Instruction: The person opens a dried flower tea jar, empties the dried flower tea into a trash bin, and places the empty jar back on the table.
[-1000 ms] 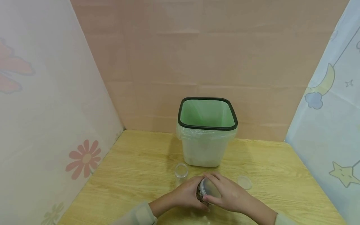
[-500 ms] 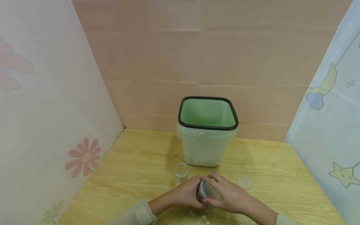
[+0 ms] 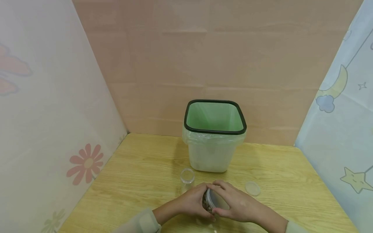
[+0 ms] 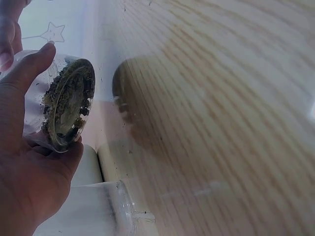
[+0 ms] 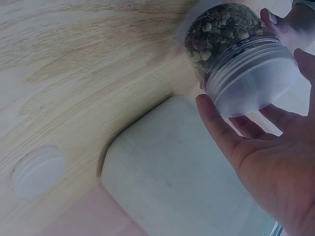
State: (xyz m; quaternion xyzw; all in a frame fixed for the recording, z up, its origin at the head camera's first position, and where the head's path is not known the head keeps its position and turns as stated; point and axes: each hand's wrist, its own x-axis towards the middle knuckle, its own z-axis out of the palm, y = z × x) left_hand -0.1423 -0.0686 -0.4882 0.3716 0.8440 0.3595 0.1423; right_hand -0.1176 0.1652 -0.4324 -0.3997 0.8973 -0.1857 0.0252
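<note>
1. Your left hand (image 3: 192, 201), lower centre of the head frame, has its fingers curled round the body of a clear jar (image 5: 216, 37) holding dark and pale dried pieces.
2. Your right hand (image 3: 242, 203) has its fingers spread and bent round the rim of the screw lid (image 5: 258, 86), which sits on the jar.
3. You hold the jar tilted and raised off the worktop (image 3: 137, 165), lid facing right in the head frame.
4. Just above your left hand in that frame stands a clear container (image 3: 187, 177), upright.
5. A loose lid (image 3: 252, 188) lies flat, lower right of centre.
6. A lined bin (image 3: 212, 157) stands mid-frame.
</note>
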